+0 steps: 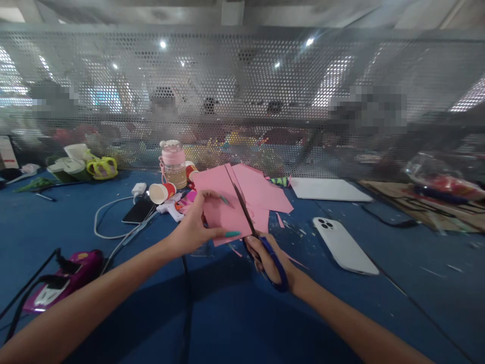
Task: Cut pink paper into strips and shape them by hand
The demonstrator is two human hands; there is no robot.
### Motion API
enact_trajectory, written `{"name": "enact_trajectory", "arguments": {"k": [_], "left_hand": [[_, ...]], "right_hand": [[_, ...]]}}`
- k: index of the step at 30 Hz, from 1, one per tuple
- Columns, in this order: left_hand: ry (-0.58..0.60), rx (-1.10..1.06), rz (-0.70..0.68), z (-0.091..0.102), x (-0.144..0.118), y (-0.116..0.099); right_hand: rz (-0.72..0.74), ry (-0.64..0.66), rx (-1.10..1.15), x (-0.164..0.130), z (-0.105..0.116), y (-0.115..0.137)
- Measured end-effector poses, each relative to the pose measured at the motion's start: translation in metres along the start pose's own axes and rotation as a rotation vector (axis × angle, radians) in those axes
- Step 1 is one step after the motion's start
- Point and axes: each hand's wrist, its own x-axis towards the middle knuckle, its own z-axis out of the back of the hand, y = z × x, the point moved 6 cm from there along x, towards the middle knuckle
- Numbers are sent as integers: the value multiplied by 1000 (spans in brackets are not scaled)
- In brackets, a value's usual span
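Observation:
My left hand pinches a pink sheet of paper by its near edge and holds it up over the blue table. My right hand grips blue-handled scissors, fingers through the loops. The dark blades run up through the sheet, part way along a cut. More pink sheets lie flat just behind the held one.
A white phone lies face down to the right, a white board behind it. Left of the paper are paper cups, a pink-lidded jar, a dark phone with a white cable, a glue gun and a magenta tool. A perforated metal screen closes the back.

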Motion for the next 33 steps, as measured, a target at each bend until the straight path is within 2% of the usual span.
{"name": "enact_trajectory", "arguments": {"k": [13, 21, 33], "left_hand": [[15, 67, -64, 0, 2, -4], [6, -8, 27, -4, -2, 3], [13, 45, -15, -2, 0, -3]], "right_hand": [[27, -33, 4, 0, 1, 4], [22, -48, -14, 1, 0, 3], [-1, -36, -15, 1, 0, 5]]}}
